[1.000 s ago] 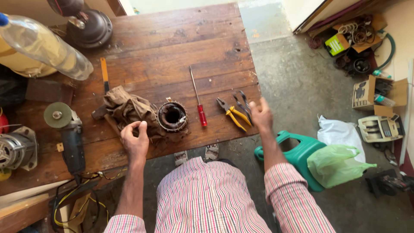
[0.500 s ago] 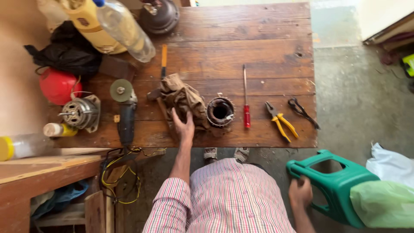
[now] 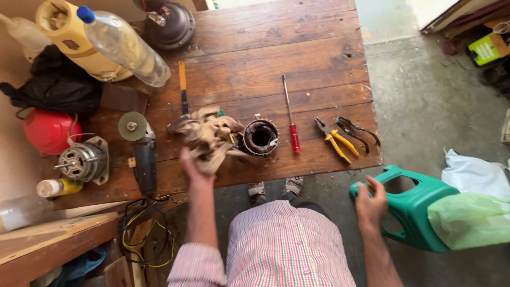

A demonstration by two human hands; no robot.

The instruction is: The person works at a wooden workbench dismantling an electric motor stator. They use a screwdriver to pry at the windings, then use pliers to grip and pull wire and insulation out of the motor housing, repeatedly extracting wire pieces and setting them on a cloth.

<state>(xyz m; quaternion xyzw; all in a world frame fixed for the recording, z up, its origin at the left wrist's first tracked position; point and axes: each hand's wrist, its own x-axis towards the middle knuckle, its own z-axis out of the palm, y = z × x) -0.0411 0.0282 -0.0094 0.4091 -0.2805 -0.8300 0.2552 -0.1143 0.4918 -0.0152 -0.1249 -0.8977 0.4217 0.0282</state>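
Left hand grasping brown rag at frame centre, right hand gripping green stool; tugged rag may drag stator off table.

i'm looking down on a dark, worn plank table with knots and scratches in the wood. to its right the floor is grey concrete, stained and dusty, brighter toward the top where daylight falls on it. at lower left a paler wooden bench juts in under the table's edge. boards lean at the top right corner. the left edge shows a plain beige wall.
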